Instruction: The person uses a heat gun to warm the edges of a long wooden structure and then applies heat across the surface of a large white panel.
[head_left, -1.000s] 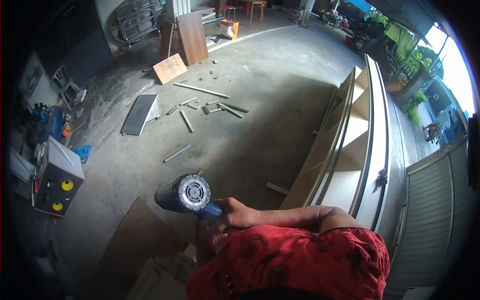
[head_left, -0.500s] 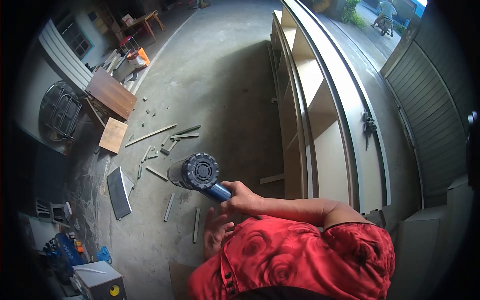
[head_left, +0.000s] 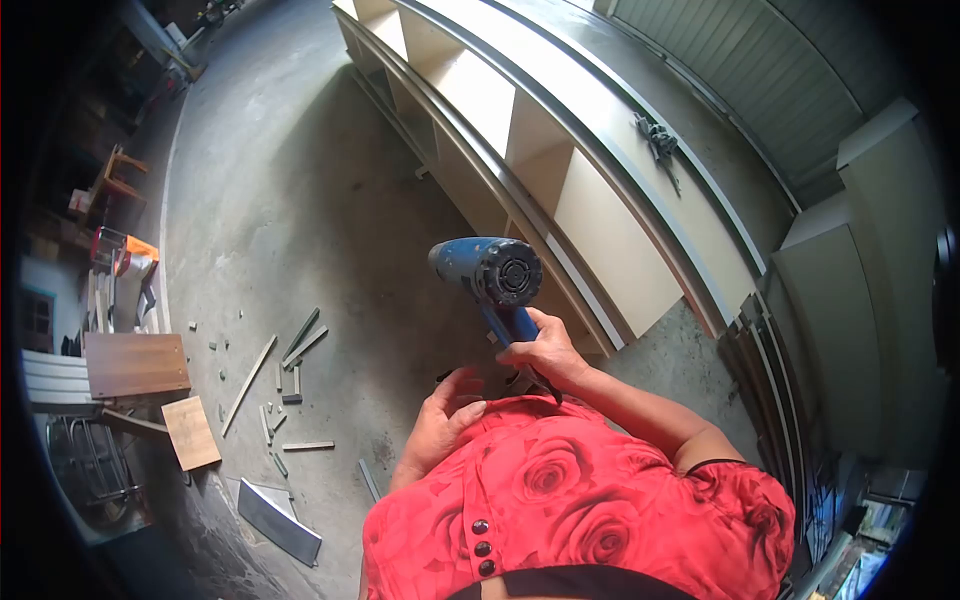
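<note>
Head view: heat gun handle (head_left: 513,322) within right fingers (head_left: 522,352).

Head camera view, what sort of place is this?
Probably a garage or home workshop: a long shelving unit on the concrete floor, scattered wood strips, and a blue power tool in the right hand.

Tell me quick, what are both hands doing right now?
Left hand: open, fingers loosely curled, nothing visible in it.
Right hand: closed around the handle of the blue heat gun.
</note>
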